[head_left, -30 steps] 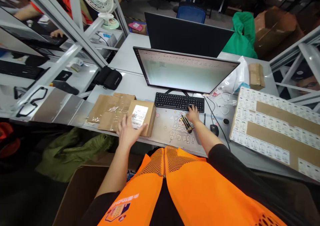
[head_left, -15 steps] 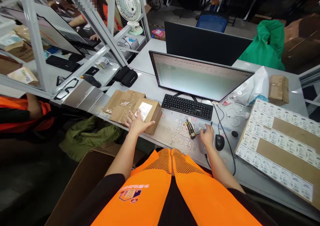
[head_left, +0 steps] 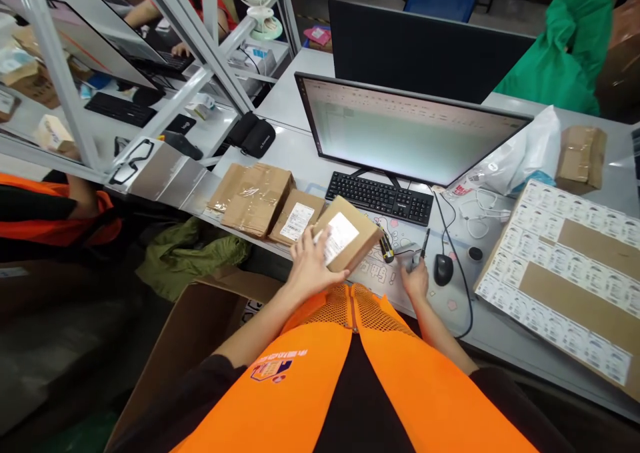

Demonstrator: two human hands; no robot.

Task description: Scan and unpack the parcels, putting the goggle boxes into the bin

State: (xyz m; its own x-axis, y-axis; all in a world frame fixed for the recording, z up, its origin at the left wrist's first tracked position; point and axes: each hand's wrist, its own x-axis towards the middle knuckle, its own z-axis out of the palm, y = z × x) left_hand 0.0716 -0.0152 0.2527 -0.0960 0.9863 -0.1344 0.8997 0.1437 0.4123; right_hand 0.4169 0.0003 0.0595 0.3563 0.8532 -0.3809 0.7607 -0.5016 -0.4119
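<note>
My left hand [head_left: 313, 266] grips a small brown cardboard box [head_left: 361, 236] by its near left side, tilted above the desk. A white label [head_left: 341, 233] faces up on it. Behind my left fingers lies another labelled carton [head_left: 315, 203], beside a taped brown carton [head_left: 260, 196]. My right hand [head_left: 416, 281] is closed at the desk's front, around a slim dark pen-like tool [head_left: 427, 241] whose kind is unclear; a greyish piece shows beside it. Between the hands lies a yellow-and-black utility knife [head_left: 386, 247], partly behind the held box.
A keyboard [head_left: 380, 198] and a monitor [head_left: 400, 133] stand behind the boxes. Right of my hand are a mouse [head_left: 443, 269], its cable and a large label-covered carton [head_left: 545, 273]. An open carton [head_left: 200, 313] is below the desk edge. Co-workers sit at left.
My left hand has lifted the labelled box and carried it right, uncovering another labelled carton. In my right hand, the dark tool now sticks up more plainly. The view has shifted slightly.
</note>
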